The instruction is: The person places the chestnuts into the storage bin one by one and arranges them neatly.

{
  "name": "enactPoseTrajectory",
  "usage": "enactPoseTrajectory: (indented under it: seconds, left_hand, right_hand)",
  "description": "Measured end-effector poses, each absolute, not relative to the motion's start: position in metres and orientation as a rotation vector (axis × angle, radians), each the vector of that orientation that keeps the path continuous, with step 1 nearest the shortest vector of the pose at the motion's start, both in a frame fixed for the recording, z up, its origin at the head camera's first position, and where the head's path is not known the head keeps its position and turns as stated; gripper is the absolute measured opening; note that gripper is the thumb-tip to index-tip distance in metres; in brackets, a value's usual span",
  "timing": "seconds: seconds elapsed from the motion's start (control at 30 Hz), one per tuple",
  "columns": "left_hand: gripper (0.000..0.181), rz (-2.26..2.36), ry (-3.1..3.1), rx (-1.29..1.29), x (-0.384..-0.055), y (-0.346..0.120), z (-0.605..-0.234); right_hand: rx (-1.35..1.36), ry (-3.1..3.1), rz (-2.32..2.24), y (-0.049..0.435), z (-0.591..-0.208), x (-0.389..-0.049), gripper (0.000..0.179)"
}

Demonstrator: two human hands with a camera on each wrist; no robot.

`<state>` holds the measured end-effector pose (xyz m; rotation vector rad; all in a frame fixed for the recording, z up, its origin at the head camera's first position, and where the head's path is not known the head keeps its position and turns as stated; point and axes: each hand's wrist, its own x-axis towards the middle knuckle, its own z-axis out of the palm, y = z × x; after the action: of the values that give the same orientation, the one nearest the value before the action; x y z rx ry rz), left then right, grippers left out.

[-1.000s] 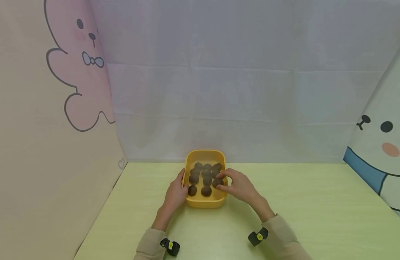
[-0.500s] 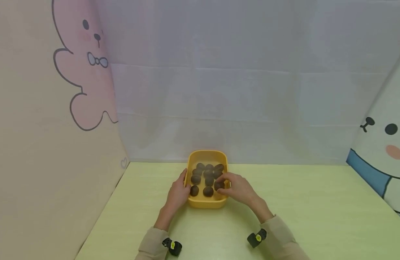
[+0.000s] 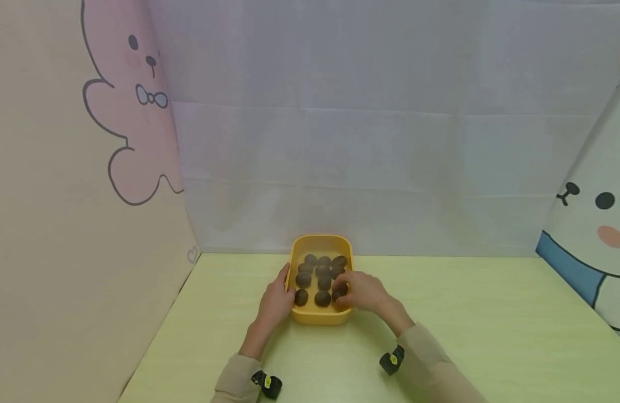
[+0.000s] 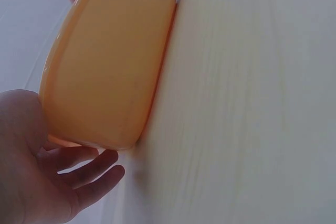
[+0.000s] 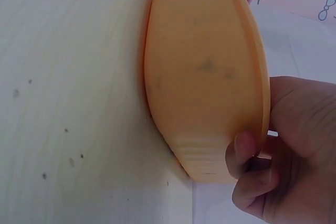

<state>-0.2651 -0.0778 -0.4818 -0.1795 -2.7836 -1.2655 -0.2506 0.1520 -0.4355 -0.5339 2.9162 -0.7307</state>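
Note:
A yellow rectangular container (image 3: 322,319) with rounded corners stands on the table and holds several dark brown, roundish, egg-like balls (image 3: 322,298) in loose rows. My left hand (image 3: 276,302) grips its left wall, thumb at the rim and fingers along the outside, as the left wrist view shows too. Over the right rim reaches my right hand (image 3: 365,292). Thumb and index finger pinch one dark ball (image 3: 339,292) in the near right part of the container; the hand partly covers it. In the right wrist view the other fingers (image 5: 254,184) curl outside the container's wall.
The pale yellow-green table (image 3: 471,324) extends to both sides. A whitish cloth backdrop (image 3: 370,168) rises just behind the container. Side panels carry a pink bear drawing (image 3: 139,140) on the left and a white cartoon animal (image 3: 592,235) on the right.
My right hand has moved slightly toward me with the ball, which now lies closer to the near right corner. My left hand keeps its grip. The head view has shifted a little.

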Motion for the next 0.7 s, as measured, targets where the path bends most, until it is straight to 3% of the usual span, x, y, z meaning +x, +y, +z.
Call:
enactPoseTrajectory:
  seconds: [0.7]
  left_hand:
    - [0.064,-1.207,-2.834,-0.217,-0.267,-0.079,-0.476]
  right_hand:
    - [-0.419,3.095,-0.669,0.155,-0.435,-0.253,0.011]
